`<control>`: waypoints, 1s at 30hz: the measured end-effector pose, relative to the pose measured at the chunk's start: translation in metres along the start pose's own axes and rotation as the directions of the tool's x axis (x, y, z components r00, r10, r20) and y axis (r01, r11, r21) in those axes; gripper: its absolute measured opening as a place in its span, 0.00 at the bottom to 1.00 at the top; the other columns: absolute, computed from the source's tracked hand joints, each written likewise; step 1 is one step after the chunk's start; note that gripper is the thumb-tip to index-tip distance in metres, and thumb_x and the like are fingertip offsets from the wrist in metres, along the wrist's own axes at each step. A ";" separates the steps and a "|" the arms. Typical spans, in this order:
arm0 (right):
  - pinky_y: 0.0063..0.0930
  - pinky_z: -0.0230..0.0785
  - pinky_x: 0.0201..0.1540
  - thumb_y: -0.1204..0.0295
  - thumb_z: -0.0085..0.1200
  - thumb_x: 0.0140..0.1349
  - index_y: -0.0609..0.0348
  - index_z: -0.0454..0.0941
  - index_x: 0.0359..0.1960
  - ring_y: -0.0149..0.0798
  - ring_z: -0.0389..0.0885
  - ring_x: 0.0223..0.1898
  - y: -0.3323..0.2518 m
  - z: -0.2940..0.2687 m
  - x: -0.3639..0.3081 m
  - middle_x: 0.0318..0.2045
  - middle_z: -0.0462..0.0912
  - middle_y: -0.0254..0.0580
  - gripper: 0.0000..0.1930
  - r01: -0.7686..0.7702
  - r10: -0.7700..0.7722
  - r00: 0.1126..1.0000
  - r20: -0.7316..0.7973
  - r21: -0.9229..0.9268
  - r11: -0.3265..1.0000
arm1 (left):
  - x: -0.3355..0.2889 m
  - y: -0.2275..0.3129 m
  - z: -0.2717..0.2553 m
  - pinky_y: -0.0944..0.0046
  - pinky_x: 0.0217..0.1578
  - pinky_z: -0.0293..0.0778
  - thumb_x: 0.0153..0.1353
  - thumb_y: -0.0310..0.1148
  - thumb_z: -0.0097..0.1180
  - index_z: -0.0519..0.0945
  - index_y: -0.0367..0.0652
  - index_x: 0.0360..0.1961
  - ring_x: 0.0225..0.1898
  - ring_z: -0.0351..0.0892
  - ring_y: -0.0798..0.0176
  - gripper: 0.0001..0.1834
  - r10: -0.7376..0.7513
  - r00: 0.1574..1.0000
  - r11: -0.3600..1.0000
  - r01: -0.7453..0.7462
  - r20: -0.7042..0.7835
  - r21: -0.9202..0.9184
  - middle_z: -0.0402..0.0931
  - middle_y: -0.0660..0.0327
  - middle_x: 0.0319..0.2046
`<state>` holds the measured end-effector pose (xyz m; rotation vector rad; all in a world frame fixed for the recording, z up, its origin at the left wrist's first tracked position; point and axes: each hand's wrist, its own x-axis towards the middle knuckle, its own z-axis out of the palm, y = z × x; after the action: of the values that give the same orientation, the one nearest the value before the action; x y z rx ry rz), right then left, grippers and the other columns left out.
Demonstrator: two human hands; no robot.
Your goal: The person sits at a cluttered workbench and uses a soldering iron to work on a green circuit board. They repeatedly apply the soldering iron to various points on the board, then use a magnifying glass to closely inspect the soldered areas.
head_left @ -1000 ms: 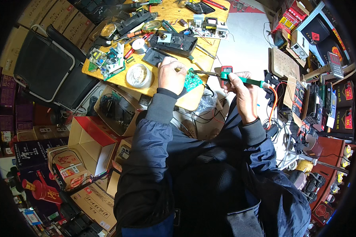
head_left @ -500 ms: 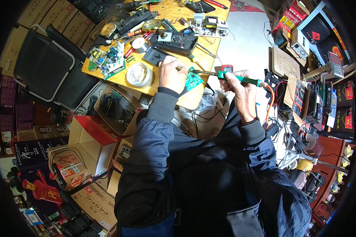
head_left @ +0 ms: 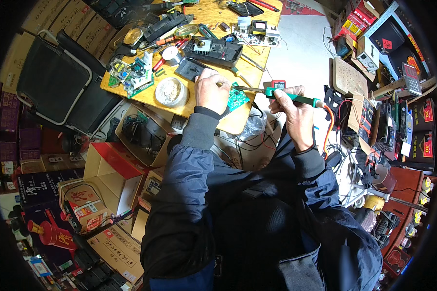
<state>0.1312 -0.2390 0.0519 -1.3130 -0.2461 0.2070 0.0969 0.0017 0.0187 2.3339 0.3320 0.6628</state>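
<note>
My right hand [head_left: 296, 116] grips the green handle of a soldering iron [head_left: 292, 98], whose orange cord hangs from the back end. Its metal shaft points left, with the tip over the upper edge of a green circuit board [head_left: 237, 99]. My left hand [head_left: 210, 92] is closed at the board's left side, fingertips pinched close to the iron's tip; whatever they hold is hidden. The board lies near the front right of the wooden table [head_left: 150, 99]. A round tub of pale material [head_left: 171, 92] stands left of my left hand, with a black plastic cover [head_left: 189, 69] just beyond it.
A solder spool [head_left: 171, 55], a black housing [head_left: 216, 51] and another circuit board [head_left: 133, 75] crowd the table. A red meter [head_left: 278, 84] sits beyond the iron. A black chair [head_left: 58, 82] and open cartons [head_left: 114, 174] stand at left; cables hang below the table edge.
The soldering iron's handle and my right hand have shifted very slightly left and down. My left hand and the circuit board stay in place.
</note>
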 end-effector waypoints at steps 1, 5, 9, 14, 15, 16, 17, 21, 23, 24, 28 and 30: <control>0.27 0.83 0.35 0.70 0.63 0.73 0.64 0.74 0.42 0.34 0.87 0.29 0.000 0.000 0.000 0.30 0.87 0.47 0.11 0.001 -0.001 1.000 -0.002 -0.020 1.000 | 0.000 0.000 0.000 0.56 0.47 0.78 0.53 0.24 0.70 0.89 0.37 0.29 0.43 0.83 0.51 0.02 -0.002 1.000 1.000 0.002 0.001 -0.002 0.82 0.54 0.38; 0.27 0.83 0.36 0.71 0.63 0.73 0.65 0.75 0.42 0.34 0.87 0.29 -0.001 0.000 0.000 0.30 0.87 0.47 0.11 0.005 -0.005 1.000 0.006 -0.039 0.999 | 0.000 -0.001 0.000 0.56 0.47 0.78 0.53 0.24 0.69 0.89 0.37 0.29 0.43 0.84 0.51 0.02 0.003 1.000 1.000 -0.003 0.010 -0.003 0.82 0.54 0.38; 0.27 0.83 0.36 0.70 0.63 0.73 0.65 0.75 0.43 0.34 0.87 0.29 -0.003 0.000 -0.001 0.30 0.87 0.47 0.11 -0.002 0.003 1.000 0.008 -0.049 0.999 | 0.000 -0.003 0.002 0.54 0.50 0.73 0.51 0.26 0.69 0.88 0.43 0.25 0.45 0.82 0.51 0.01 -0.012 1.000 0.999 0.012 -0.003 -0.030 0.82 0.56 0.37; 0.27 0.83 0.36 0.70 0.63 0.73 0.65 0.75 0.43 0.34 0.87 0.29 -0.006 0.000 -0.001 0.30 0.87 0.47 0.11 0.004 -0.002 1.000 0.017 -0.104 0.995 | 0.000 -0.007 0.004 0.55 0.51 0.73 0.51 0.25 0.69 0.88 0.43 0.26 0.45 0.82 0.51 0.01 -0.025 1.000 0.997 0.024 -0.005 -0.073 0.82 0.56 0.37; 0.27 0.83 0.36 0.70 0.63 0.73 0.65 0.75 0.43 0.34 0.87 0.29 -0.006 0.000 -0.001 0.30 0.87 0.47 0.11 0.005 -0.003 1.000 0.019 -0.100 0.995 | 0.000 -0.007 0.003 0.56 0.49 0.75 0.52 0.23 0.68 0.89 0.40 0.27 0.44 0.82 0.52 0.01 -0.017 1.000 0.998 0.016 -0.005 -0.057 0.82 0.56 0.38; 0.27 0.83 0.36 0.70 0.63 0.73 0.65 0.75 0.43 0.34 0.87 0.29 -0.005 0.000 -0.001 0.30 0.87 0.47 0.11 0.008 -0.006 1.000 0.017 -0.105 0.994 | 0.000 -0.008 0.003 0.58 0.48 0.78 0.53 0.22 0.68 0.89 0.37 0.29 0.44 0.83 0.52 0.02 0.007 1.000 0.999 -0.008 -0.019 -0.040 0.82 0.55 0.38; 0.27 0.83 0.36 0.70 0.63 0.73 0.65 0.75 0.43 0.34 0.87 0.29 -0.005 0.000 -0.001 0.30 0.87 0.47 0.11 0.010 -0.009 1.000 0.016 -0.097 0.995 | 0.000 -0.008 0.002 0.58 0.48 0.78 0.54 0.22 0.68 0.89 0.37 0.29 0.44 0.83 0.52 0.02 -0.008 1.000 0.998 0.007 -0.016 -0.055 0.81 0.55 0.38; 0.25 0.82 0.35 0.73 0.64 0.71 0.67 0.74 0.45 0.35 0.88 0.30 -0.004 0.000 -0.001 0.31 0.86 0.47 0.12 -0.012 0.012 1.000 0.003 -0.023 1.000 | 0.000 -0.008 0.001 0.59 0.49 0.79 0.55 0.22 0.68 0.89 0.37 0.31 0.46 0.83 0.54 0.03 -0.033 0.999 0.996 0.029 -0.043 -0.081 0.80 0.56 0.41; 0.26 0.82 0.35 0.73 0.64 0.71 0.67 0.74 0.45 0.36 0.88 0.30 -0.003 0.002 0.000 0.31 0.86 0.47 0.12 -0.003 0.003 1.000 -0.007 0.026 1.000 | 0.000 -0.008 -0.001 0.60 0.49 0.79 0.56 0.22 0.68 0.89 0.37 0.32 0.47 0.83 0.55 0.03 -0.061 0.997 0.993 0.057 -0.044 -0.100 0.80 0.56 0.42; 0.26 0.83 0.35 0.72 0.64 0.72 0.67 0.74 0.45 0.36 0.88 0.30 -0.002 0.002 0.000 0.32 0.86 0.47 0.12 -0.007 0.008 1.000 -0.015 0.062 0.998 | 0.001 -0.008 -0.002 0.61 0.49 0.80 0.56 0.22 0.68 0.89 0.37 0.33 0.47 0.83 0.56 0.04 -0.077 0.996 0.990 0.072 -0.041 -0.119 0.80 0.56 0.43; 0.28 0.83 0.37 0.70 0.63 0.72 0.68 0.74 0.44 0.36 0.88 0.30 -0.006 -0.004 0.002 0.33 0.86 0.48 0.13 -0.015 0.015 1.000 -0.021 -0.039 0.999 | 0.001 -0.008 -0.006 0.63 0.49 0.81 0.58 0.20 0.67 0.89 0.36 0.34 0.47 0.83 0.58 0.03 -0.102 0.994 0.982 0.096 -0.030 -0.165 0.78 0.56 0.46; 0.28 0.84 0.37 0.70 0.63 0.72 0.68 0.75 0.44 0.36 0.88 0.30 -0.006 -0.007 0.003 0.33 0.87 0.48 0.13 -0.029 0.028 0.998 -0.048 -0.028 0.999 | 0.001 -0.008 -0.007 0.58 0.51 0.78 0.54 0.23 0.68 0.88 0.37 0.31 0.46 0.82 0.52 0.03 -0.116 0.991 0.972 0.099 -0.068 -0.214 0.80 0.55 0.42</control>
<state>0.1367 -0.2461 0.0560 -1.3492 -0.1910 0.1968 0.0932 0.0113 0.0183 2.0775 0.4021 0.7044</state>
